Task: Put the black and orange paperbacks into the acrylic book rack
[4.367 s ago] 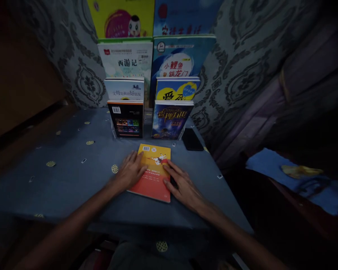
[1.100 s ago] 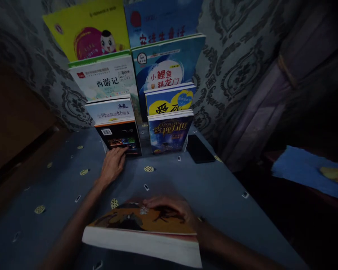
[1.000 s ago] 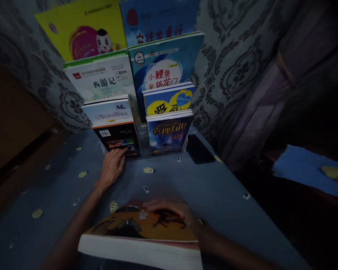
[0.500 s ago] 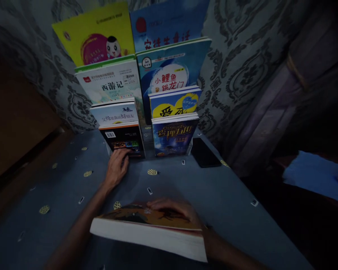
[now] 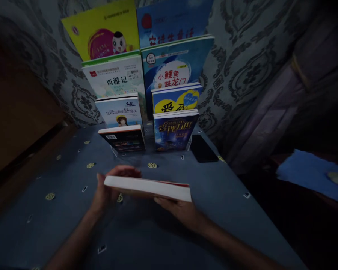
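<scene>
Left hand (image 5: 103, 191) off black book (image 5: 124, 142), now at left end of held book (image 5: 146, 187), fingers behind it; contact unclear. Black book tips forward, baring drawn figure on pale book (image 5: 116, 112). Held book higher in view, orange cover out of sight; right hand (image 5: 183, 213) shifted from over cover to near side.

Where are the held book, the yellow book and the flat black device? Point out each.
Held book (image 5: 148, 186), head view: on its white page edge.
Yellow book (image 5: 103, 32), head view: on its cover.
Flat black device (image 5: 204, 149), head view: on its upper face.
</scene>
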Demonstrator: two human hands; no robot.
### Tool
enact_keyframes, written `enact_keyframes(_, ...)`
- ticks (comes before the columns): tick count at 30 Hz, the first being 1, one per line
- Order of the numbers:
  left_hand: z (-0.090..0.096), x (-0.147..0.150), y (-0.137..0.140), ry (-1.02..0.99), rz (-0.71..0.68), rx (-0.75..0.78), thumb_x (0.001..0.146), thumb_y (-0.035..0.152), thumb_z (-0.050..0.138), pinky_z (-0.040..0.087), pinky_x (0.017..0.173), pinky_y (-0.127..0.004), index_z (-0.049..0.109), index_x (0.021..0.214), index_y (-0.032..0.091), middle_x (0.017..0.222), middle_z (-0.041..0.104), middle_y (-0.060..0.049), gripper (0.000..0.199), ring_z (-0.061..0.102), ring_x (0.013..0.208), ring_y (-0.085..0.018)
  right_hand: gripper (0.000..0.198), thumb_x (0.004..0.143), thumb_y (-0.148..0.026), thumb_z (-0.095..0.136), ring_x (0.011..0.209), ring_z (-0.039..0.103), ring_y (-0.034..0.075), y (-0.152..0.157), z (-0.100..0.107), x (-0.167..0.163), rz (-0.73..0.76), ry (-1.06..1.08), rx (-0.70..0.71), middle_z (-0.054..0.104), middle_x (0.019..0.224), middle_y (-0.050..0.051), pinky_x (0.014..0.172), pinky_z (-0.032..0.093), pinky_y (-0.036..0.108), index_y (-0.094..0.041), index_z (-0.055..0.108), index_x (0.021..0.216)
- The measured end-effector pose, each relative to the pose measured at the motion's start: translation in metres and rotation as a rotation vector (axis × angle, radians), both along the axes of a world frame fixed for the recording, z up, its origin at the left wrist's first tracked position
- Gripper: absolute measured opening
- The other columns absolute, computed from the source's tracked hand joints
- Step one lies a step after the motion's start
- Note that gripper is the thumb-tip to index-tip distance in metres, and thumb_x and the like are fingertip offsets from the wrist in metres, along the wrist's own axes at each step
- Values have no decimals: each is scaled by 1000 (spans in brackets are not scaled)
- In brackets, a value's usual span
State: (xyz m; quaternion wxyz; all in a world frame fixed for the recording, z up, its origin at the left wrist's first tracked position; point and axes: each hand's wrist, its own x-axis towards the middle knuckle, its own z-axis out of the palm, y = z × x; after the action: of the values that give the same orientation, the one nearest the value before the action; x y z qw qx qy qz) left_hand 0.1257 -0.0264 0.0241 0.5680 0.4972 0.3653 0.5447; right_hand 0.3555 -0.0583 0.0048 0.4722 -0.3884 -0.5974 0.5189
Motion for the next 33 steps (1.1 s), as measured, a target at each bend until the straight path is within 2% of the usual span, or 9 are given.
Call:
enact_keyframes(2, -6, 1, -14, 51, 49, -8, 64, 85, 66, 60, 82, -40, 77, 97, 18, 95, 78, -11, 75, 74, 88, -30, 40, 79, -49, 76, 96, 75, 27, 1, -1, -3, -11, 14, -6, 79, 104, 7, 89, 63, 43, -21, 75, 109)
enact_keyframes(5, -11, 3, -20, 204, 101, -30, 59, 61, 86, 60, 77, -35, 78, 91, 17, 87, 79, -9, 55, 74, 83, -27, 41, 79, -50, 76, 100, 75, 27, 2, 0, -4, -6, 39, 5, 79, 106, 5, 93, 62, 44, -22, 75, 110)
enact_keyframes(8, -9, 8, -17, 260, 87, -58, 58, 53, 88, 61, 76, -34, 78, 87, 16, 85, 79, -8, 49, 75, 82, -27, 40, 79, -46, 76, 102, 74, 27, 3, 0, -4, -21, 42, 1, 78, 109, 5, 94, 62, 44, -23, 75, 112)
enact_keyframes(16, -13, 17, -12, 223, 162, -67, 53, 54, 88, 61, 79, -36, 76, 84, 16, 91, 80, -8, 51, 74, 84, -27, 43, 80, -47, 76, 104, 73, 25, 10, -19, -4, 27, 98, 24, 77, 112, 6, 95, 60, 44, -21, 72, 114)
enact_keyframes(19, -15, 18, -13, 193, 175, -69, 53, 54, 89, 60, 82, -38, 75, 85, 15, 93, 80, -9, 52, 74, 87, -28, 45, 81, -50, 75, 103, 72, 25, 10, -18, -3, 28, 88, 52, 77, 111, 6, 94, 60, 43, -21, 70, 116)
enact_keyframes(22, -15, 19, -13, 196, 183, -52, 53, 56, 89, 60, 85, -39, 75, 88, 15, 97, 80, -10, 55, 74, 92, -29, 45, 84, -51, 72, 98, 72, 24, 8, -4, -1, -27, 91, 140, 76, 108, 5, 89, 61, 40, -21, 69, 117)
enact_keyframes(27, -17, 20, -12, 195, 158, -16, 61, 55, 86, 59, 88, -39, 76, 95, 14, 103, 79, -11, 54, 74, 95, -30, 34, 92, -50, 63, 89, 69, 19, 7, 38, 7, -180, 58, 333, 73, 100, 3, 79, 58, 30, -22, 68, 110)
enact_keyframes(30, -18, 22, -10, 168, 180, -10, 61, 55, 87, 58, 88, -38, 76, 96, 14, 102, 79, -10, 55, 74, 94, -29, 33, 94, -52, 59, 82, 67, 17, 9, 51, 7, -221, 35, 333, 72, 93, 1, 72, 56, 27, -22, 68, 104)
enact_keyframes(33, -20, 24, -10, 155, 159, -24, 60, 56, 87, 57, 92, -39, 75, 98, 14, 106, 79, -11, 58, 74, 97, -29, 34, 93, -55, 58, 78, 65, 16, 14, 52, 4, -240, 73, 308, 69, 86, 0, 68, 55, 26, -23, 66, 98)
